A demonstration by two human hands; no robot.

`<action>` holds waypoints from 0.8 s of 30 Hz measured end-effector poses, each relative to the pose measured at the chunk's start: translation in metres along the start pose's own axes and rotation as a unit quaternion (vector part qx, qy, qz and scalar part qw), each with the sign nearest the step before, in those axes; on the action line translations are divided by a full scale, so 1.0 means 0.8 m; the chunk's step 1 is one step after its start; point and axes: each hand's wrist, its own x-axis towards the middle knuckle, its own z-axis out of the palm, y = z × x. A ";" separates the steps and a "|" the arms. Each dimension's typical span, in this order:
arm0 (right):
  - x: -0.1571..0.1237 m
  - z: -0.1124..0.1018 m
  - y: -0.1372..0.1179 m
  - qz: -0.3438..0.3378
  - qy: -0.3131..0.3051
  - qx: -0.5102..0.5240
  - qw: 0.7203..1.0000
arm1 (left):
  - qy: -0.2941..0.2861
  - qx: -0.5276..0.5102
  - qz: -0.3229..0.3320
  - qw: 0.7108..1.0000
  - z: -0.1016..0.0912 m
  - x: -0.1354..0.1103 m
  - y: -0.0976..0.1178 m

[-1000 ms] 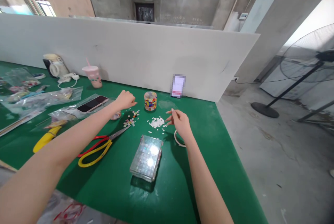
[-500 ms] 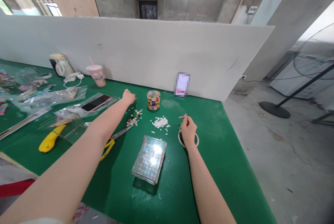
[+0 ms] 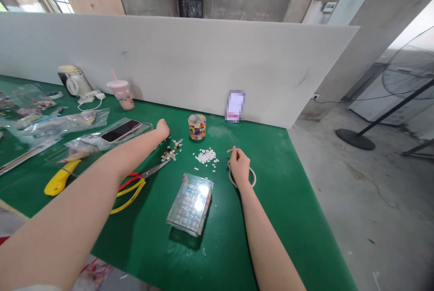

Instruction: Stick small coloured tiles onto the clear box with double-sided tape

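Observation:
My left hand (image 3: 163,128) is closed at the far side of the scattered coloured tiles (image 3: 172,148); its fingertips are hidden, so any held thing cannot be made out. My right hand (image 3: 239,164) is closed in a pinch above a white ring-shaped roll (image 3: 253,177); nothing shows clearly between the fingers. Between my hands lies a pile of white tiles (image 3: 206,156). Behind it stands a round jar (image 3: 197,127) covered in coloured mosaic tiles. Nearer to me sits a clear-lidded box (image 3: 191,204) with a tiled pattern. Scissors (image 3: 137,182) with red and yellow handles lie beside my left forearm.
A yellow-handled tool (image 3: 61,178), a dark-screened phone (image 3: 121,131) and plastic bags (image 3: 73,124) lie on the left. A pink cup (image 3: 121,94) and a small fan (image 3: 73,84) stand by the white partition (image 3: 169,60). A blurred phone (image 3: 234,106) leans there too.
My left hand has drawn back slightly to the left, its fingers curling in, and its forearm uncovers more of the scissors. My right hand stays above the ring. The view has shifted a little.

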 end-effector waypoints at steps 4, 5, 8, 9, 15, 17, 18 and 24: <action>-0.002 -0.001 -0.001 0.003 0.002 0.001 1.000 | -0.044 0.051 -0.025 0.997 -0.017 -0.006 0.004; -0.002 -0.002 -0.001 0.003 0.002 0.003 1.000 | -0.056 0.060 -0.031 0.996 -0.023 -0.007 0.004; -0.001 -0.004 -0.003 0.003 -0.004 0.008 1.000 | -0.098 0.073 -0.052 0.991 -0.036 -0.010 0.006; 0.000 -0.004 -0.004 0.003 -0.007 0.010 1.000 | -0.112 0.073 -0.057 0.989 -0.037 -0.013 0.007; 0.001 -0.008 -0.007 0.007 -0.017 0.013 1.000 | -0.146 0.061 -0.080 0.984 0.001 -0.053 0.033; 0.001 -0.009 -0.005 0.008 -0.016 0.008 1.000 | -0.142 0.054 -0.089 0.984 0.014 -0.066 0.041; 0.002 -0.009 -0.004 0.008 -0.017 0.005 1.000 | -0.138 0.048 -0.092 0.985 0.019 -0.072 0.043; 0.004 -0.013 -0.002 0.008 -0.028 -0.027 0.999 | -0.080 0.003 -0.107 0.991 0.024 -0.090 0.045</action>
